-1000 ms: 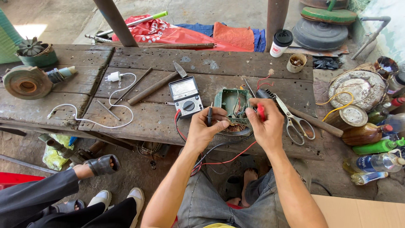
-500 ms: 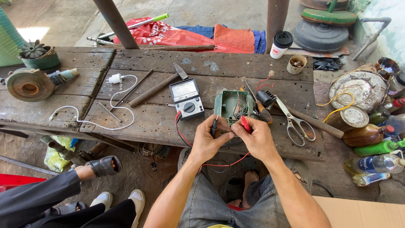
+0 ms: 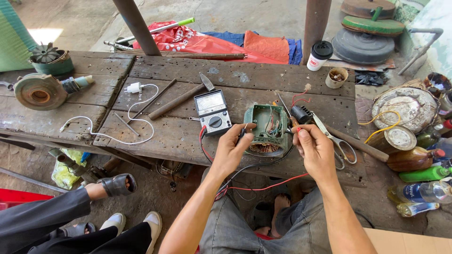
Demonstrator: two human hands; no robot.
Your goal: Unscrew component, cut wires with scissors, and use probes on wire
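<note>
A green motor housing (image 3: 264, 128) with copper windings and coloured wires lies near the front edge of a worn wooden bench (image 3: 169, 136). My left hand (image 3: 231, 151) is at its left side and pinches a black test probe (image 3: 242, 133) against the housing. My right hand (image 3: 318, 151) is at the housing's right side and holds a red test probe (image 3: 297, 130) by its tip. Red and black leads (image 3: 263, 187) hang below the bench toward a grey analogue multimeter (image 3: 213, 112), which lies just left of the housing.
Scissors (image 3: 337, 143) and a wooden handle lie right of my right hand. A white charger cable (image 3: 113, 138), metal rods, a paper cup (image 3: 321, 55) and an old grinder (image 3: 40, 91) are on the bench. Bottles (image 3: 423, 174) stand at right. Another person's feet (image 3: 115, 184) are lower left.
My right hand came in from near the scissors to the housing with the red probe. Both hands met over the housing, then settled at its two sides.
</note>
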